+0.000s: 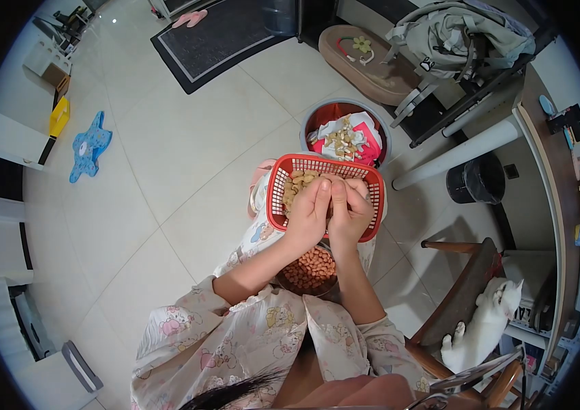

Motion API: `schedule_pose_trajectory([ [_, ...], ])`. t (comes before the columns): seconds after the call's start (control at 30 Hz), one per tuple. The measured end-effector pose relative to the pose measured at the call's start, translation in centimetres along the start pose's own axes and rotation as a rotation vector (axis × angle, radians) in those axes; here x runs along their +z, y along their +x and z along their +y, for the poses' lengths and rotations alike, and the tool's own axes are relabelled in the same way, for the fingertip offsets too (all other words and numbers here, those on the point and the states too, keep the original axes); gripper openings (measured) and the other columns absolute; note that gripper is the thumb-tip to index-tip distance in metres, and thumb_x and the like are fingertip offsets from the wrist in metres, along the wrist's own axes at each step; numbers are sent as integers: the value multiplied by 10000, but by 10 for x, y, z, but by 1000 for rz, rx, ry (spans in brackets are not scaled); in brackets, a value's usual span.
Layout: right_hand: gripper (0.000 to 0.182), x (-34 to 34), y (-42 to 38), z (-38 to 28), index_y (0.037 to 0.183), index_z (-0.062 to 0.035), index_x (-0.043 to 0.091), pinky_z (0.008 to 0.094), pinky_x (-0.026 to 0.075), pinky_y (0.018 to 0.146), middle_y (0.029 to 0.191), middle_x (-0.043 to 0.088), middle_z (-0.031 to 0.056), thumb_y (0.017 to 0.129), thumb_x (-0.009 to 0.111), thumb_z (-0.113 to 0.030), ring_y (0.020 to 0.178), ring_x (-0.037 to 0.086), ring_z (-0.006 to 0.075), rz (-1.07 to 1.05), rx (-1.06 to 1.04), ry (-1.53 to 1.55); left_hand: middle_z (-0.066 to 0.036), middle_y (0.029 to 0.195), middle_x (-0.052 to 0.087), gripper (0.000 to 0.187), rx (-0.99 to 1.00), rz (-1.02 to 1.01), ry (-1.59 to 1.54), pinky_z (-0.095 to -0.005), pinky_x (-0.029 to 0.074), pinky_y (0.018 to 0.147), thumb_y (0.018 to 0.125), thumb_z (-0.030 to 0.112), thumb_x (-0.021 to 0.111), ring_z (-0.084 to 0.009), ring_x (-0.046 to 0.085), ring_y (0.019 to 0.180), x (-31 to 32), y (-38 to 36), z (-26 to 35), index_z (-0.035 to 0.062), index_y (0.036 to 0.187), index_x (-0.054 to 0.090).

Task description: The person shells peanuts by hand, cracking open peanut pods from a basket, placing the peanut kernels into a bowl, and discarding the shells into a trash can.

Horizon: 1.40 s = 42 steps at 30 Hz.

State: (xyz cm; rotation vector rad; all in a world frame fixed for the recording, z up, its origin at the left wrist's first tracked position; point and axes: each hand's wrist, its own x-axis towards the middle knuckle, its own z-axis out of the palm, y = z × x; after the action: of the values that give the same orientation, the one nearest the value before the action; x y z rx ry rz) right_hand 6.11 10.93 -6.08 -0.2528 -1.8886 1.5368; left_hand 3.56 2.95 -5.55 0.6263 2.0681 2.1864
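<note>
Both hands meet over a red plastic basket [278, 219] that holds unshelled peanuts [294, 186]. My left hand [309, 208] and my right hand [349, 208] are closed, thumbs side by side and fingertips pressed together. Whatever they grip between them is hidden. Below the wrists, near my lap, a round container holds shelled reddish peanuts [310, 270]. Beyond the basket's far edge stands a round bin [387, 137] lined with white and pink material, with peanut shells [346, 141] on top.
At the right, a white cat [477, 336] lies on a wooden chair [450, 301] beside a desk [542, 157]. A black bin [475, 179] stands under the desk. A stroller [450, 41] is at the upper right. A blue star-shaped item [90, 147] lies on the floor at left.
</note>
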Motion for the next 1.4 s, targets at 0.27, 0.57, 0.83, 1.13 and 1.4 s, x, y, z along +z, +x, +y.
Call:
schedule_pose_trajectory([
  [0.27,167,9,-5,-12,912,6,699,249,395,718,805,588,26,893,588,-117,767,506,125,46,-9,14,-91,823,596,322,-19,51,-53,-286,458,717,1013,222,340,-161,572,762,1,-5,-2,-5,993,567],
  [0.57,150,11,-5,-3,933,18,690,240,414,598,806,606,62,881,613,-100,673,541,114,73,-259,-79,-31,793,576,365,-168,91,-185,-236,436,658,1020,270,320,-87,523,710,-1,-5,1,9,986,574],
  [0.83,351,-18,19,-12,988,-57,712,343,420,730,855,569,40,653,633,10,792,507,226,-167,-261,-271,38,611,392,400,-535,-180,-647,-199,222,402,1013,408,293,-46,315,467,-20,10,5,99,841,480],
  [1.13,440,-37,39,-19,1077,-95,673,369,453,732,905,568,41,666,588,38,856,528,258,-413,-638,-477,16,672,407,369,-656,-216,-732,-211,200,438,1018,404,264,-63,301,514,-19,8,4,113,915,465],
  [1.4,296,-39,39,-15,1029,-60,675,362,451,751,917,596,75,743,612,-17,838,535,268,-398,-487,-415,28,687,406,373,-696,-249,-665,-205,200,443,1007,418,313,-55,295,523,-21,11,8,108,862,461],
])
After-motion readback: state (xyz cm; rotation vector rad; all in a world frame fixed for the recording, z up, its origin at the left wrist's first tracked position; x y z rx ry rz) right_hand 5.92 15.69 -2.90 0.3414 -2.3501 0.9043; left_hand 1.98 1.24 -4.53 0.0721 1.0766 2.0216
